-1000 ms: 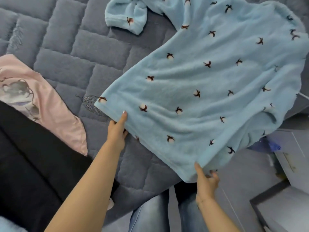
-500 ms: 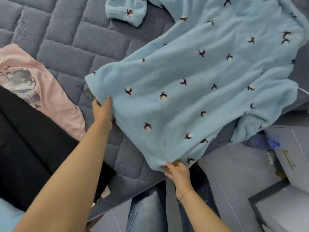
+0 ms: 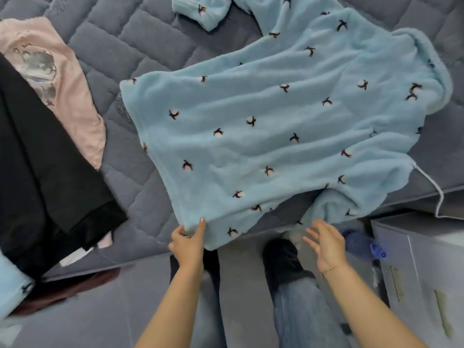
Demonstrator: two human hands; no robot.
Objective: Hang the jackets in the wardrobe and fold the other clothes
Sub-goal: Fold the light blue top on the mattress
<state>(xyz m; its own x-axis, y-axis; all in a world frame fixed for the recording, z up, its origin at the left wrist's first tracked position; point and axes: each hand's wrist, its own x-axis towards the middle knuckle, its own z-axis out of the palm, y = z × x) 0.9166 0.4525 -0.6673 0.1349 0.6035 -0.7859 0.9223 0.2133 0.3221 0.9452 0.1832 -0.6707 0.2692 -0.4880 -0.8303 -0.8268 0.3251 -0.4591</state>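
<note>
**Blue fleece top spread on the bed, one corner held**

One light blue fleece top [image 3: 276, 126], dotted with small dark-and-white motifs, lies spread flat on the grey quilted bed [image 3: 113, 46]. Its long axis runs on a diagonal, from the hem at the lower left, by the bed's near edge, up to the collar end at the upper right. One sleeve [image 3: 200, 11] lies bent back at the top of the view; the other sleeve [image 3: 331, 207] is tucked under the body and droops over the bed's edge.

The left hand [image 3: 187, 243] pinches the near hem corner of the top, thumb beneath and fingers [image 3: 201, 226] on the fabric. The right hand [image 3: 326, 243] hovers just off the bed's edge with its fingers spread and relaxed, holding nothing, close to the drooping sleeve but not touching it. A thin bracelet shows at that wrist.

Two other garments lie at the left of the bed: one pink top [image 3: 62, 84] with a grey print, and one black garment [image 3: 37, 159] that overlaps the pink one's near side. A further piece of blue fleece [image 3: 12, 290] shows at the lower left corner. A blue plastic bottle [image 3: 364, 243] lies on the floor beside a grey cabinet [image 3: 426, 272].
</note>
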